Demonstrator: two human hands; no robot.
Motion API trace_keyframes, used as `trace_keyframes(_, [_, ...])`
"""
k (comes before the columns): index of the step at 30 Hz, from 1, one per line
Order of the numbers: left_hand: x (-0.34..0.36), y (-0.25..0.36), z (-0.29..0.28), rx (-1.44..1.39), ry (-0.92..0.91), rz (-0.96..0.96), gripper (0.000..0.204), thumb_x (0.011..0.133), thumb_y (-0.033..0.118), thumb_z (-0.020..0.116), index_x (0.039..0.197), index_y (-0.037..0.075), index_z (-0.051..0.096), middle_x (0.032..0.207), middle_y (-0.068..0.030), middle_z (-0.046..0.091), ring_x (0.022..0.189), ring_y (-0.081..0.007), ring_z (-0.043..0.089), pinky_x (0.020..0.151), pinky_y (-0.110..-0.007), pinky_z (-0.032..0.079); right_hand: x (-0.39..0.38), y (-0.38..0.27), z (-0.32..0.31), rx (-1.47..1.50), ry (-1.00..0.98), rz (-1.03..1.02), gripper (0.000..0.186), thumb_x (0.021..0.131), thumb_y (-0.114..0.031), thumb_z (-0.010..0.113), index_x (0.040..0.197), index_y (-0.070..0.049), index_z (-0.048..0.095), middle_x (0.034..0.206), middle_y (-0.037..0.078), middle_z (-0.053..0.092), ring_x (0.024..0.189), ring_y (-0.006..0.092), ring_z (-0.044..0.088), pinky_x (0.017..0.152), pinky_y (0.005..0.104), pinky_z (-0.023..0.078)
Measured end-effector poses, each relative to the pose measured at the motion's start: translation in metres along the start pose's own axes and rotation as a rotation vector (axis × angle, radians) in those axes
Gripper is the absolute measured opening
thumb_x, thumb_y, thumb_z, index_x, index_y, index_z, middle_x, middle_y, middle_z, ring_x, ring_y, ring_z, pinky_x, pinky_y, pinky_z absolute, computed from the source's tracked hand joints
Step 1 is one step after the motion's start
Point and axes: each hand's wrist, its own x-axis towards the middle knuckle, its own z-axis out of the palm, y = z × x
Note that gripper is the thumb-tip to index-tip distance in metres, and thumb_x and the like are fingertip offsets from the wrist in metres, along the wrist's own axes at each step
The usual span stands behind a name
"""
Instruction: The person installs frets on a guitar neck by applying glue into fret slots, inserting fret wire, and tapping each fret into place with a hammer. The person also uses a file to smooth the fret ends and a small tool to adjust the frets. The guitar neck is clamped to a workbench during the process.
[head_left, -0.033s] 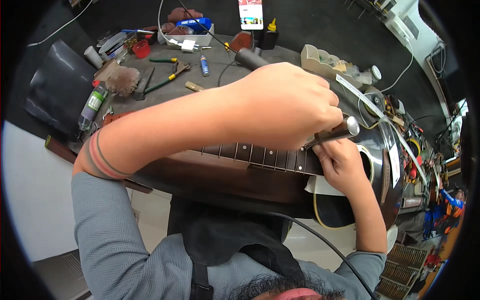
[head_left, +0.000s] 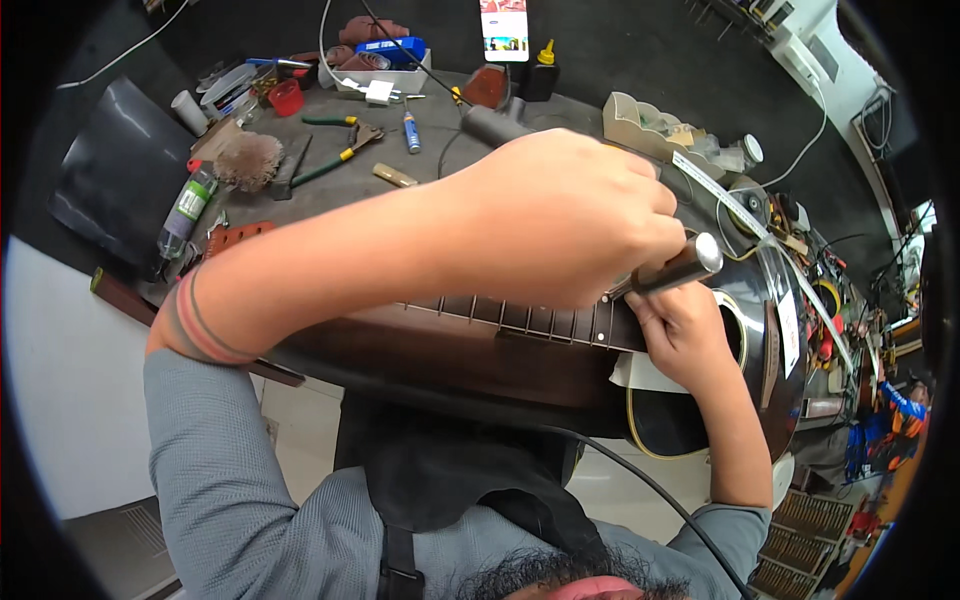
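Note:
My left arm reaches across the guitar's fretboard (head_left: 545, 318). My left hand (head_left: 585, 215) is a closed fist, knuckles up, around a metal tool (head_left: 690, 264) with a shiny, round, cylindrical end sticking out to the right. The rest of the tool is hidden under the fist, so its exact kind does not show. Just beneath that end, at the fretboard's edge by the soundhole, my right hand (head_left: 690, 335) has thumb and fingers bent together. Its fingertips are partly covered, and what they pinch cannot be seen. The dark guitar body (head_left: 785, 350) extends to the right.
Beyond the guitar, the grey workbench (head_left: 330, 190) bears green-handled pliers (head_left: 345, 155), a blue tube (head_left: 411, 135), a plastic bottle (head_left: 185, 210) and a round brush (head_left: 247, 162). A beige divided tray (head_left: 640, 122) and a long ruler (head_left: 715, 185) lie at right. A black cable (head_left: 650, 480) crosses nearby.
My left fist and forearm have dipped very slightly, and the metal tool's end has shifted slightly with them. An orange block shows more behind the forearm. The right hand stays in place.

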Motion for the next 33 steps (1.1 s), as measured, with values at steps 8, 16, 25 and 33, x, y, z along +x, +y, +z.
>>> trace_keyframes(8, [-0.113,0.082,-0.036,0.037,0.164,0.068,0.035,0.081,0.016,0.081,0.113,0.000,0.080,0.084,-0.0036,0.066,0.067,-0.0197,0.061,0.057,-0.034,0.043,0.007,-0.007,0.000,0.042,-0.009,-0.018,0.024,0.101,-0.004,0.074,0.091,-0.001,0.054,0.093,0.014,0.059,0.081,0.0406,0.064,0.066,0.0497,0.051])
trace_keyframes(16, [-0.216,0.107,0.008,0.152,-0.082,-0.163,0.052,0.081,0.021,0.079,0.131,0.007,0.081,0.096,-0.0031,0.066,0.086,-0.0230,0.064,0.077,-0.038,0.056,0.005,-0.006,0.002,0.043,0.004,-0.024,0.024,0.101,-0.005,0.074,0.091,0.000,0.053,0.093,0.015,0.059,0.083,0.0406,0.065,0.067,0.0501,0.051])
trace_keyframes(25, [-0.214,0.084,0.026,0.051,-0.176,-0.436,0.044,0.091,0.010,0.072,0.134,0.016,0.083,0.107,-0.0034,0.072,0.110,-0.0276,0.069,0.107,-0.047,0.052,0.003,0.000,0.002,0.032,-0.004,-0.028,0.023,0.101,-0.005,0.074,0.093,0.000,0.054,0.092,0.017,0.054,0.081,0.0423,0.062,0.069,0.0515,0.049])
trace_keyframes(33, [-0.219,0.091,0.036,0.077,-0.211,-0.557,0.052,0.088,0.004,0.073,0.136,0.020,0.085,0.110,-0.0036,0.072,0.112,-0.0288,0.069,0.104,-0.047,0.053,0.004,0.002,0.003,0.033,-0.028,-0.032,0.022,0.103,-0.008,0.074,0.094,0.000,0.055,0.093,0.017,0.056,0.082,0.0416,0.063,0.070,0.0508,0.051])
